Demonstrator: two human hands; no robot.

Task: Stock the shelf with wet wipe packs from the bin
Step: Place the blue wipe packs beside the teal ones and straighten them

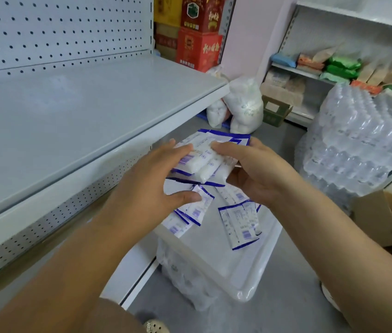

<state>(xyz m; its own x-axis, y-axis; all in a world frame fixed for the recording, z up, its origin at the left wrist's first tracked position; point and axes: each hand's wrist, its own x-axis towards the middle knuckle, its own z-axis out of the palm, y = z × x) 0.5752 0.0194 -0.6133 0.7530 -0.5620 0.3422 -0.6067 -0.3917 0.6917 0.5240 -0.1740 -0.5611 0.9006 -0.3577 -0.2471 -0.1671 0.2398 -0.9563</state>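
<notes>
A clear plastic bin (245, 282) stands on the floor to the right of the grey shelf (75, 111), whose board is bare. Several white wet wipe packs with blue edges lie loose in the bin (239, 227). Above the bin both hands grip one stack of wipe packs (204, 159). My left hand (156, 179) holds the stack's left side, fingers on top and thumb underneath. My right hand (255, 169) holds its right side. The lower packs of the stack are partly hidden by my fingers.
A tall pile of shrink-wrapped water bottles (355, 140) stands at the right, with an open cardboard box (389, 227) in front of it. White sacks (243, 106) sit on the floor behind the bin. Red cartons (197, 34) and a stocked shelf (334, 68) fill the back.
</notes>
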